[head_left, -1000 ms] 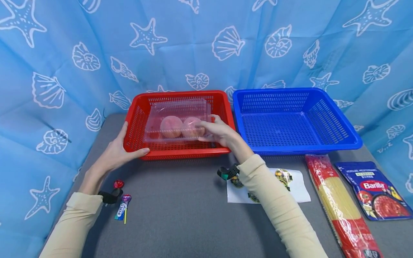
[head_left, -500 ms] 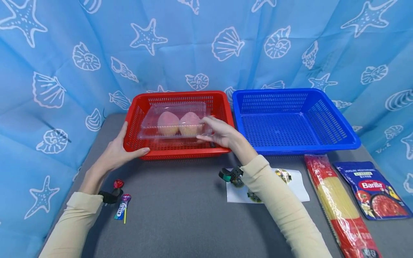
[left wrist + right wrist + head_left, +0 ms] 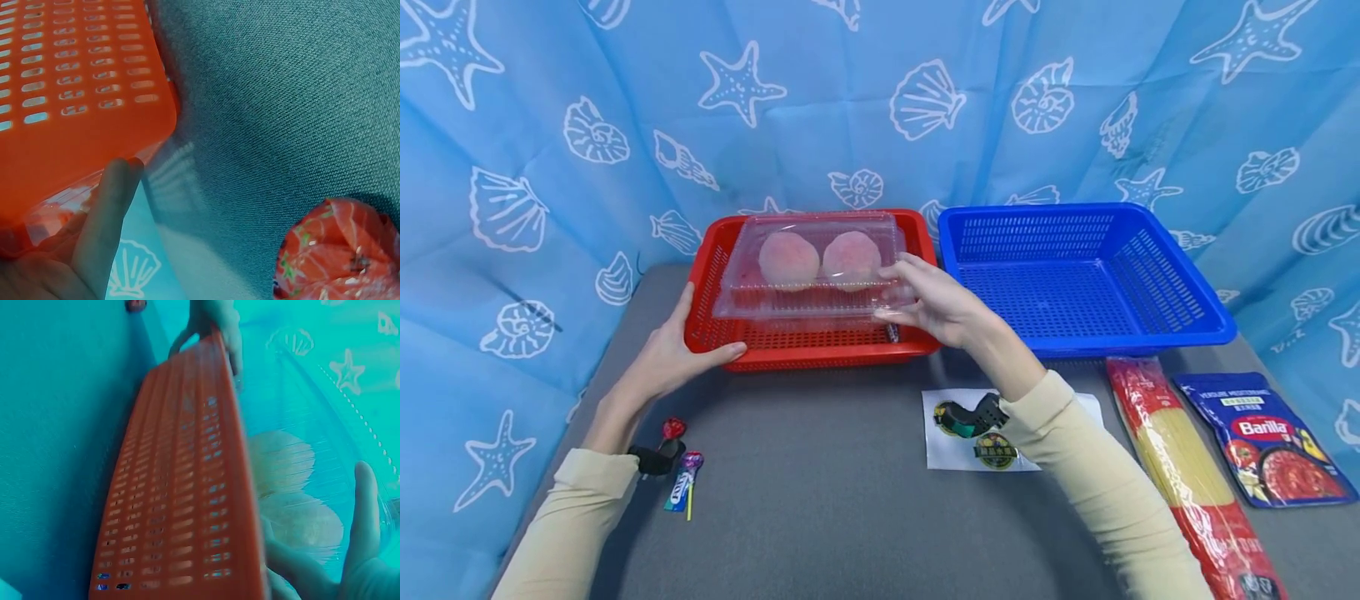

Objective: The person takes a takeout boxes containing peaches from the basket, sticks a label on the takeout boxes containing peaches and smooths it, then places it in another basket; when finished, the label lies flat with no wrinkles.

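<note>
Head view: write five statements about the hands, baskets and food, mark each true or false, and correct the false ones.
1. The right hand holds the clear box. True.
2. The clear box shows only one peach. False: it shows two peaches.
3. The left hand touches the red basket. True.
4. The blue basket is right of the red basket. True.
5. Spaghetti lies inside the blue basket. False: the spaghetti lies on the table.

A blue curtain (image 3: 835, 108) with white seashell prints hangs behind a grey tabletop (image 3: 805, 492).
</note>
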A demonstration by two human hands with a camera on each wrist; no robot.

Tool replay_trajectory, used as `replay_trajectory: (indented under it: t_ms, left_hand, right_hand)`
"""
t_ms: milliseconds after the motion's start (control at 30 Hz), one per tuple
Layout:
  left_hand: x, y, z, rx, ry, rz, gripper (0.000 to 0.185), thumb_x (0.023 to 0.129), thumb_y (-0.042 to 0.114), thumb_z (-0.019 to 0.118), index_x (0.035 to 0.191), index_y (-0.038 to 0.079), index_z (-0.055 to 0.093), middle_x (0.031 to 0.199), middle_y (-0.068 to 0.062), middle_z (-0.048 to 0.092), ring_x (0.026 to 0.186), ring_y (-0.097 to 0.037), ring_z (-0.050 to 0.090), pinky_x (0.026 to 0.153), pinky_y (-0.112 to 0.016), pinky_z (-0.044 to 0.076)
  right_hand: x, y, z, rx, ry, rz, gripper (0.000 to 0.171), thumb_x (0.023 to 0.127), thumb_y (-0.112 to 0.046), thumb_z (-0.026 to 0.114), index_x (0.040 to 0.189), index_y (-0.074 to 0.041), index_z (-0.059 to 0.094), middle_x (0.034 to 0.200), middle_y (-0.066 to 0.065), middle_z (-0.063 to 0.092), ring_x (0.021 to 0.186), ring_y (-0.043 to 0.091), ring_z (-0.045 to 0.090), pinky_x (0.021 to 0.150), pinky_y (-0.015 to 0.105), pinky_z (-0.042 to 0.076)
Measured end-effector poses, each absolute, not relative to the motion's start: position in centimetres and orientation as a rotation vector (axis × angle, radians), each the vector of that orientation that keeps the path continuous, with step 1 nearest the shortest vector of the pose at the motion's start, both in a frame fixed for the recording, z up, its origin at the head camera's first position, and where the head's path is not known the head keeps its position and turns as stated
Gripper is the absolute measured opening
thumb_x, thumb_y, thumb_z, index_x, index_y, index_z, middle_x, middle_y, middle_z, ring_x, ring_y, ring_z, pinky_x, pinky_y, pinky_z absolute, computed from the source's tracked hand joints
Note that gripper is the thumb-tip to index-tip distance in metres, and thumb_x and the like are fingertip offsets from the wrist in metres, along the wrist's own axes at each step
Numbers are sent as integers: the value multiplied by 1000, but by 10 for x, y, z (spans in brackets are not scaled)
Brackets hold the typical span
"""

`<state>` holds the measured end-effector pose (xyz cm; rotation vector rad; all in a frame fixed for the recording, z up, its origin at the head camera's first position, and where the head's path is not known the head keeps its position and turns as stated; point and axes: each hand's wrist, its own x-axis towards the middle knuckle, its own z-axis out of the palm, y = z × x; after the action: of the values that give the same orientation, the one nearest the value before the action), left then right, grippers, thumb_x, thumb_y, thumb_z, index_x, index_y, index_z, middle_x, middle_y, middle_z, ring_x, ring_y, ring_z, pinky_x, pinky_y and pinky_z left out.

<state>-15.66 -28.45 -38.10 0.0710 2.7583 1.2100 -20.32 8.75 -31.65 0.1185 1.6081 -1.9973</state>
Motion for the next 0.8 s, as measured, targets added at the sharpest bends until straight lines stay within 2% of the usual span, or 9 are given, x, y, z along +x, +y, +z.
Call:
replay_trajectory:
  t_ms: [167,267,367,567,733,800]
  left_hand:
    - [-157,-285,-381,94,2773,1230,120,80,58,81,161,46,-8,156,-5,40,136,-30,46,96,-56,58]
    - [-157,-286,-382,168,2799,1240,118,82,51,82,161,45,-5,154,-6,43,135,-31,48,95,-57,58]
    - [-158,-286,-384,230,2816,1254,115,83,47,83,162,44,-1,153,-5,45,134,-30,50,96,-59,58]
    - [-156,-288,-385,233,2820,1224,116,85,48,79,164,38,-5,151,-13,48,129,-34,54,95,-60,57]
    - [-158,-285,-386,275,2812,1314,107,82,42,84,161,38,11,147,-4,52,125,-25,58,93,-55,60]
    - [-159,-285,-386,282,2818,1313,105,83,41,83,161,35,13,147,-5,54,125,-26,59,93,-54,60]
  right_hand:
    - [-180,97,-305,87,1593,-1991,76,101,-20,56,165,-27,15,151,13,42,134,33,53,87,32,62]
    - [-164,104,-300,52,1561,-1997,73,102,-18,54,164,-28,17,152,14,41,132,34,54,86,30,62]
    - [-147,111,-295,18,1531,-1992,75,102,-16,51,165,-28,11,158,14,37,133,35,54,83,28,63]
    - [-110,125,-292,-38,1497,-1986,75,103,-15,47,165,-25,7,163,18,28,131,39,58,84,27,63]
    - [-77,136,-300,-83,1468,-2000,77,103,-12,46,165,-25,3,158,27,27,125,38,65,87,29,63]
    - [-64,140,-306,-97,1497,-1983,79,103,-13,48,165,-26,1,157,28,30,121,33,68,89,34,63]
